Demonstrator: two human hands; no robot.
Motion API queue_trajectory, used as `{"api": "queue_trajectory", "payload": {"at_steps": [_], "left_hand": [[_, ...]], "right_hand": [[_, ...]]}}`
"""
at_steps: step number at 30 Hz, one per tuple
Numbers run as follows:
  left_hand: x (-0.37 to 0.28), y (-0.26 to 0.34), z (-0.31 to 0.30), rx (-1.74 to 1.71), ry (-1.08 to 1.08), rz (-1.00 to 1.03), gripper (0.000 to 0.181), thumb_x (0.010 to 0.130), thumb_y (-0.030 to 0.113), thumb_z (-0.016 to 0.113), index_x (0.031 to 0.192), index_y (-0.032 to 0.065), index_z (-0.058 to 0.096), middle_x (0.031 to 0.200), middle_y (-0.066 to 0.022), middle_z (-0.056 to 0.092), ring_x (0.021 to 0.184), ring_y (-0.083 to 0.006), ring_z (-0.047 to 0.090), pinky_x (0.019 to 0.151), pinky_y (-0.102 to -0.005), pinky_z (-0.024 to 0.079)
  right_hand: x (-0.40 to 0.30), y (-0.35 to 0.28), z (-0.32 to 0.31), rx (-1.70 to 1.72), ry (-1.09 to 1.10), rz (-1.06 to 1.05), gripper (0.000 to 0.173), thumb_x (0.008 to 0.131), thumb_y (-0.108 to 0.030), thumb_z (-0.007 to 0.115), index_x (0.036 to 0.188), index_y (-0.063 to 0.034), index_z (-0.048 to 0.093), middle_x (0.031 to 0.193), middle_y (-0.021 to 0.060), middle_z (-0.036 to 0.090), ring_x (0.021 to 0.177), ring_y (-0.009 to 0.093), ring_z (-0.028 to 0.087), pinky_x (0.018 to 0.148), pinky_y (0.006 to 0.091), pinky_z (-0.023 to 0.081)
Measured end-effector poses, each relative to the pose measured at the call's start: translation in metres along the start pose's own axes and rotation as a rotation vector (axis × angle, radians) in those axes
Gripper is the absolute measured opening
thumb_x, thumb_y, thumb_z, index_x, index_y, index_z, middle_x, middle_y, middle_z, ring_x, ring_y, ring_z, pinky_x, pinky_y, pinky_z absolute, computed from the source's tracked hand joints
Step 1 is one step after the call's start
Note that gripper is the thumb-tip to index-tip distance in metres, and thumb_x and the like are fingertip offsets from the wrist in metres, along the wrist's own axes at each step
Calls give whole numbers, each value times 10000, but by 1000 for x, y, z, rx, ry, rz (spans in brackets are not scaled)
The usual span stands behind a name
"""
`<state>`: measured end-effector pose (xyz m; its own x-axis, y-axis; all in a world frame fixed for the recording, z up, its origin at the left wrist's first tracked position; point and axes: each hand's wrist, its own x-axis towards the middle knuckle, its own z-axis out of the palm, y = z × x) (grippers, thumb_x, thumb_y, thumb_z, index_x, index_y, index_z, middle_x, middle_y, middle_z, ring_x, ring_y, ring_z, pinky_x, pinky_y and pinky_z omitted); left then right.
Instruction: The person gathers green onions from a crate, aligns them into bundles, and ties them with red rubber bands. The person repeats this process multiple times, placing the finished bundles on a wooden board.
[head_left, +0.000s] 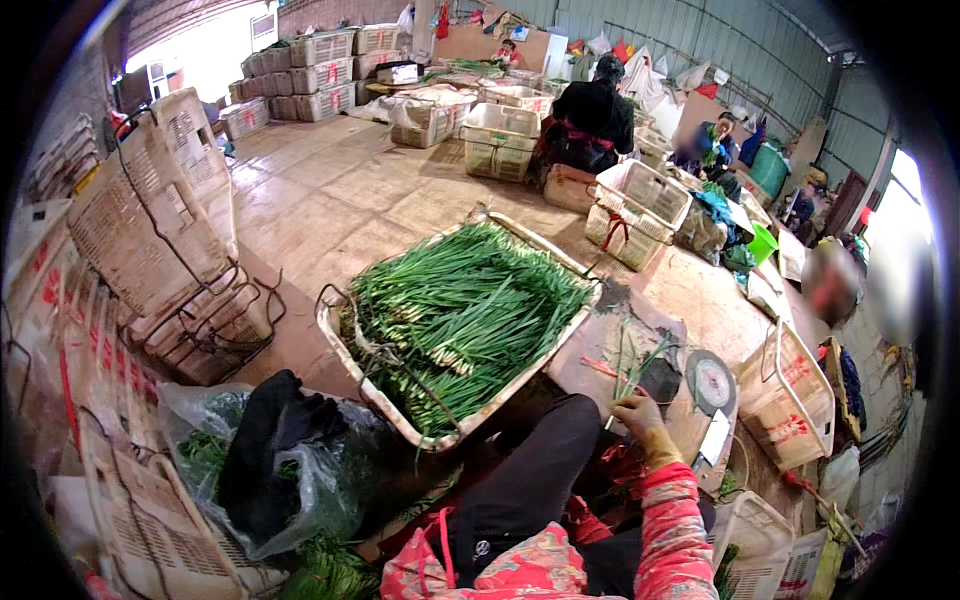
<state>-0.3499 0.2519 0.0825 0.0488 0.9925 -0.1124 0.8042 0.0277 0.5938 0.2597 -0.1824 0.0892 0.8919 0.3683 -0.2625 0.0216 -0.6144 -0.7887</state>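
Note:
My right hand (646, 426), apparently in a stained yellowish glove, pinches a few garlic chives (627, 376) over the right side of my lap. Their leaves point away from me, and a white stalk end shows below the fingers. Just beyond them lies a low board (592, 349) with dark dirt and a pinkish-red strip. A white plastic crate (517, 381) stands tilted in view before my knees, heaped with garlic chives (465, 307) laid in bunches. Its wire handle crosses the near left corner. My left hand is out of view.
A round grey disc (710, 382) and a flat white piece (714, 437) lie right of my hand. An opened plastic bag (330, 465) with black cloth (259, 450) sits at left. Stacked crates (142, 217) rise behind it. A person in black (596, 112) sits ahead among more crates.

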Motion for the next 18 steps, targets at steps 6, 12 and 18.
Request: {"api": "queue_trajectory", "payload": {"at_steps": [6,12,18], "left_hand": [[15,12,-18,112,49,-26,418,742,230,720,1077,11,600,1014,-108,641,951,-254,598,859,-367,464],[15,113,-64,238,286,168,391,752,223,709,1068,14,609,1002,-117,649,945,-274,609,856,-380,466],[-2,316,-9,229,271,884,365,762,216,698,1058,18,618,990,-125,657,939,-294,619,853,-393,467]], "right_hand": [[-15,69,-26,213,85,166,149,797,-145,684,893,-31,674,713,-5,621,609,93,549,564,238,446],[-4,91,-33,342,241,-43,235,814,-104,671,1028,-17,630,807,0,610,681,83,553,616,222,452],[9,26,-15,183,337,-364,384,761,-125,739,1110,-27,613,904,34,627,789,139,588,734,260,479]]}}
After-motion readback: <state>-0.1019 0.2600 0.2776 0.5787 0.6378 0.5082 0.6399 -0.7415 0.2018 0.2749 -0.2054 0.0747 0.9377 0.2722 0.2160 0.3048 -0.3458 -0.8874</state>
